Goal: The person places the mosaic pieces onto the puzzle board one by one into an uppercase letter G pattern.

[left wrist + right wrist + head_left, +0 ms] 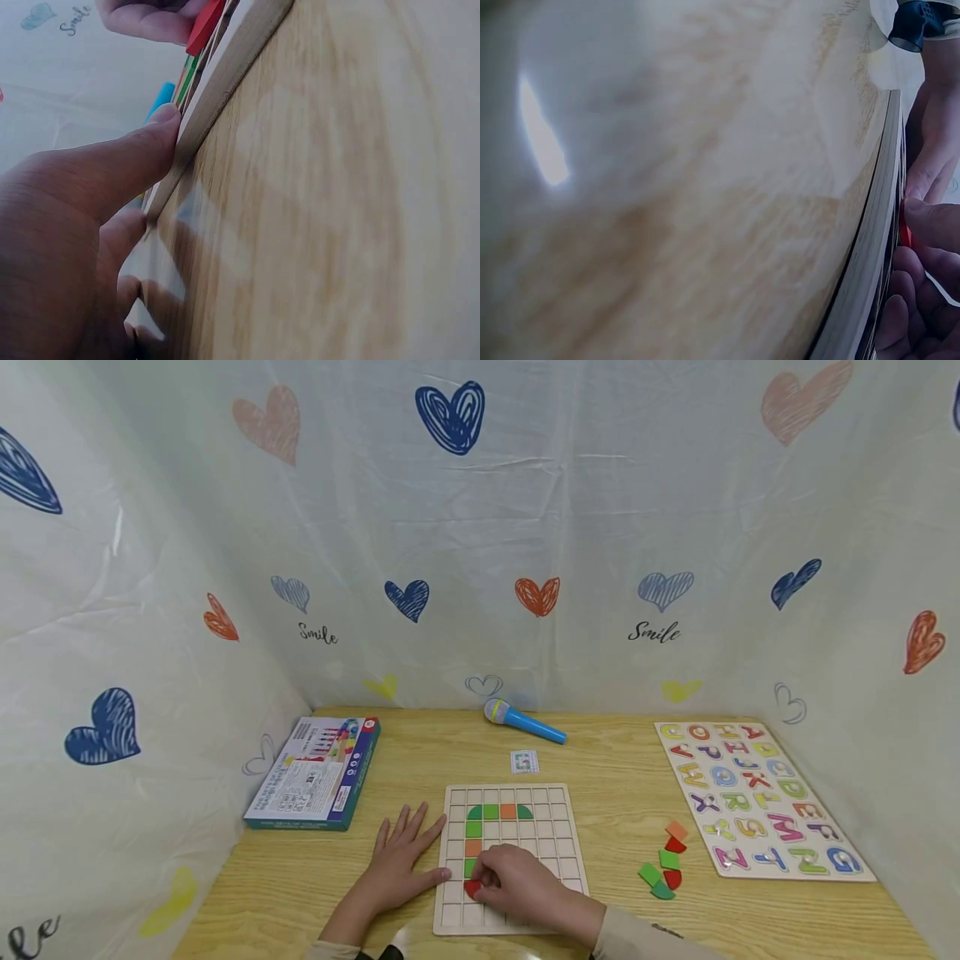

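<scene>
A wooden grid board [558,847] lies on the table before me. Between thumb and fingers, my right hand [519,882] pinches a red quarter-circle tile [472,888] at the lower left cells. The same red tile [204,28] shows tilted against the board in the left wrist view. My left hand [396,867] lies spread on the table, its thumb and index finger at the board's left edge. Along the grid's top row run a green quarter-circle [475,812], a green square [491,811], an orange square [508,811] and another green quarter-circle [525,812]. Green and orange squares continue down the left.
Several loose tiles [669,859] lie right of the board, near a wooden alphabet puzzle [765,802]. Behind the board are a small pattern card [524,762] and a blue toy microphone [532,724]. A box [311,777] sits at left; a printed curtain [480,543] surrounds the table.
</scene>
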Available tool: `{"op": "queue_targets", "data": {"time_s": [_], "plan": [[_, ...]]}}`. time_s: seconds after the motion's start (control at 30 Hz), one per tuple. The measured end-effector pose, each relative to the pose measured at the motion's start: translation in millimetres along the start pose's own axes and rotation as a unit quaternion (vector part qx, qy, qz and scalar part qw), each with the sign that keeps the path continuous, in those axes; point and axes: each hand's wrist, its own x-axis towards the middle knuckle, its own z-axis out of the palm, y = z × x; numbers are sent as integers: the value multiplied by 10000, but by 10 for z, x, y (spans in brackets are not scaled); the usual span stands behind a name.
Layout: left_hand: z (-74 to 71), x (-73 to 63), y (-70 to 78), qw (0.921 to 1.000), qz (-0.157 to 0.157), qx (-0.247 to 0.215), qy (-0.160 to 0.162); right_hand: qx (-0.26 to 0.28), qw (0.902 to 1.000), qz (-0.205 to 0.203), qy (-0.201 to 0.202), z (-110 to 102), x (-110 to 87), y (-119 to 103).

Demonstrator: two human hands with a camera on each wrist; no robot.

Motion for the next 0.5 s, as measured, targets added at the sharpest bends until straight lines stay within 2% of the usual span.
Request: {"op": "queue_targets", "data": {"time_s": [0.5], "plan": [[-2,0,6,10000,-6,7,22,-23,9999,116,26,22,-1,16]]}}
